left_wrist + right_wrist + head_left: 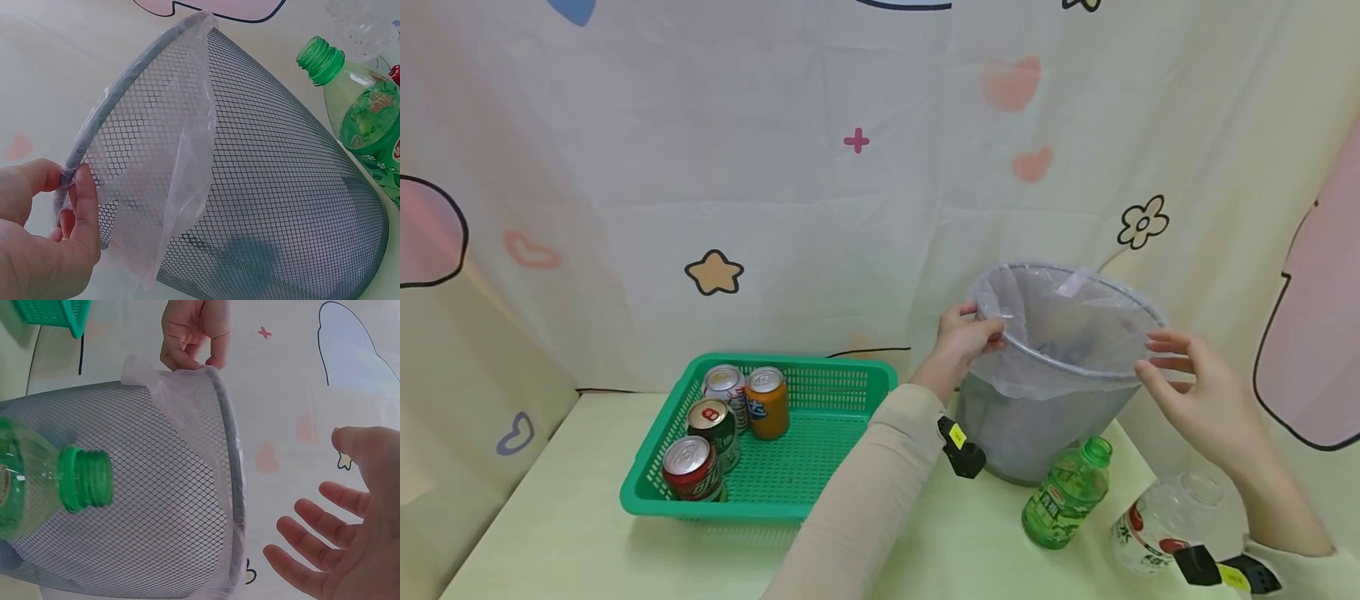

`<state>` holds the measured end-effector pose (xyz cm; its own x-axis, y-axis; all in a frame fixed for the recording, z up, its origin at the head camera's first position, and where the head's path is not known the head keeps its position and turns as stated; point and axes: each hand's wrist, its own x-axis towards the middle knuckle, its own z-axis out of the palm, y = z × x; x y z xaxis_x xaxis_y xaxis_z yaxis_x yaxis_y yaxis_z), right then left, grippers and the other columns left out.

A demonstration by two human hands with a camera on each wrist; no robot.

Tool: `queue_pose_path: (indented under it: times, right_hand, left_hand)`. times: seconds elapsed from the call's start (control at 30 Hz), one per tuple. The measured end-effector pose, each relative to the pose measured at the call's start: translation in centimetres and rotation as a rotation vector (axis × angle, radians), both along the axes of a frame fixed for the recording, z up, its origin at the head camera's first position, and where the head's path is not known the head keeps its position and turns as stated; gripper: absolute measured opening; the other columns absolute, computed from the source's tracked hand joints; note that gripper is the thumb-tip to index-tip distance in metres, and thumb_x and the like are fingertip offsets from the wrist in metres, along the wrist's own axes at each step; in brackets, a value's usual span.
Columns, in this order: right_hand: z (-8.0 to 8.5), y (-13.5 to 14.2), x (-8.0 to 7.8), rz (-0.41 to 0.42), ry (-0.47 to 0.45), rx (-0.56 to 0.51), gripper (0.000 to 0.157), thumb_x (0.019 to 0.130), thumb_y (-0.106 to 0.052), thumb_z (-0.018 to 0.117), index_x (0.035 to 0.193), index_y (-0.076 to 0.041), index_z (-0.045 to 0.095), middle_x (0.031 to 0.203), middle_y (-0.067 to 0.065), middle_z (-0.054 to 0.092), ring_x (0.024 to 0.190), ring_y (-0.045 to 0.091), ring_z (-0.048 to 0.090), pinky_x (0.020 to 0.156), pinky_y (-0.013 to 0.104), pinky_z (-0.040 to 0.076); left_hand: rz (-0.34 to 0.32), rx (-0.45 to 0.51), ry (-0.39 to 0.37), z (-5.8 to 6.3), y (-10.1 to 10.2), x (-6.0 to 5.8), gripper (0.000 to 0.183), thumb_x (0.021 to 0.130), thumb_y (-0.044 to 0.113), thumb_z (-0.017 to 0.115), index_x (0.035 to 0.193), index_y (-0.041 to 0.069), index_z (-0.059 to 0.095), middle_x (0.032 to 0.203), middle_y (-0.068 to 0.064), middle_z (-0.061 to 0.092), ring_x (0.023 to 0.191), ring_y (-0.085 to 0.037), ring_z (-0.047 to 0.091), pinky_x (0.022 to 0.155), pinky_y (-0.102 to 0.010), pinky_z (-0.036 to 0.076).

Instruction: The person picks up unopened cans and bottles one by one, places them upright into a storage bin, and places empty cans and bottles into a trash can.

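Observation:
A grey mesh wastebasket (1037,425) stands at the right of the table, lined with a clear plastic bag (1022,379) folded over its rim. My left hand (964,342) pinches the rim and bag at the left side, thumb and fingers on either side of the edge in the left wrist view. On the opposite side, my right hand (1202,392) is beside the rim with fingers spread; the right wrist view shows the fingers (312,531) apart from the rim, holding nothing. In front stand an uncapped green bottle (1063,500) and a clear bottle (1165,521).
On the left is a green plastic basket (820,504) with several drink cans, among them an orange can (767,408) and a red can (691,468). A printed curtain (775,167) hangs right behind the table (550,517).

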<state>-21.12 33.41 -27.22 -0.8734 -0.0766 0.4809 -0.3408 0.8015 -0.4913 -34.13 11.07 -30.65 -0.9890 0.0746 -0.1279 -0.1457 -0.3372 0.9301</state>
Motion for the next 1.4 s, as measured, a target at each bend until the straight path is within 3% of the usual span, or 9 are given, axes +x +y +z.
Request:
queue_pose_path:
  times: [0.13,0.37,0.53,0.8,0.9,1.07,1.27,1.4]
  right_hand:
    - [-1.2,0.1,0.6,-0.033,0.007,-0.037,0.047,0.091,-0.023,0.057,0.131,-0.004,0.041,0.120,0.009,0.048,0.094,-0.016,0.041,0.070,-0.001,0.035]
    - [-2.8,0.4,1.5,-0.067,0.003,-0.074,0.053,0.092,-0.024,0.056,0.136,-0.004,0.036,0.126,0.020,0.048,0.095,-0.018,0.040,0.070,0.002,0.036]
    - [-3.7,0.5,1.9,-0.093,-0.032,-0.099,0.055,0.093,-0.028,0.054,0.139,-0.007,0.033,0.130,0.019,0.045,0.097,-0.017,0.038,0.071,0.002,0.035]
    - [-5.2,0.4,2.2,-0.059,-0.049,-0.136,0.061,0.094,-0.024,0.052,0.146,-0.015,0.021,0.138,0.021,0.038,0.108,-0.013,0.036,0.075,-0.001,0.032]
    - [-5.8,0.2,2.3,-0.051,-0.054,-0.152,0.063,0.094,-0.023,0.052,0.147,-0.015,0.018,0.139,0.022,0.035,0.118,0.001,0.039,0.075,-0.001,0.032]
    - [-6.7,-0.2,2.3,-0.046,-0.072,-0.190,0.067,0.094,-0.023,0.051,0.149,-0.017,0.012,0.145,0.019,0.026,0.127,0.041,0.033,0.077,0.002,0.032]
    - [-7.6,-0.6,2.3,-0.036,-0.086,-0.203,0.069,0.094,-0.022,0.052,0.149,-0.015,0.011,0.146,0.020,0.026,0.126,0.045,0.032,0.077,0.003,0.033]
    - [-8.2,-0.8,2.1,-0.046,-0.084,-0.194,0.070,0.093,-0.019,0.054,0.148,-0.011,0.012,0.143,0.023,0.029,0.123,0.046,0.036,0.090,0.035,0.045]
  left_hand:
    - [0.003,-0.002,-0.007,0.0,0.0,0.1,0.052,0.076,-0.007,0.062,0.125,0.002,0.046,0.091,-0.009,0.058,0.062,-0.015,0.060,0.062,-0.026,0.055]
    - [-0.007,0.011,0.001,0.1,0.0,0.1,0.052,0.076,-0.007,0.061,0.125,0.002,0.046,0.091,-0.009,0.058,0.063,-0.014,0.060,0.062,-0.025,0.055]
    - [-0.005,0.002,0.003,0.1,0.0,0.1,0.052,0.077,-0.007,0.061,0.125,0.002,0.046,0.091,-0.009,0.058,0.063,-0.014,0.060,0.061,-0.025,0.055]
    - [-0.005,0.008,0.004,0.0,0.0,0.0,0.050,0.076,-0.007,0.061,0.124,0.002,0.047,0.091,-0.008,0.058,0.062,-0.014,0.060,0.061,-0.025,0.055]
    - [-0.004,0.005,0.001,0.0,0.1,0.0,0.050,0.076,-0.007,0.061,0.123,0.002,0.048,0.090,-0.008,0.059,0.063,-0.014,0.060,0.062,-0.025,0.055]
    - [-0.004,0.008,0.002,0.0,0.2,0.0,0.050,0.076,-0.007,0.061,0.123,0.003,0.047,0.090,-0.008,0.059,0.063,-0.014,0.060,0.062,-0.025,0.055]
    - [0.000,0.020,0.008,0.0,0.2,0.0,0.048,0.076,-0.007,0.062,0.121,0.002,0.048,0.089,-0.008,0.058,0.062,-0.014,0.060,0.060,-0.025,0.055]
    - [0.003,0.017,0.006,0.1,0.2,0.0,0.048,0.076,-0.007,0.062,0.121,0.002,0.048,0.089,-0.008,0.058,0.062,-0.014,0.059,0.060,-0.025,0.055]
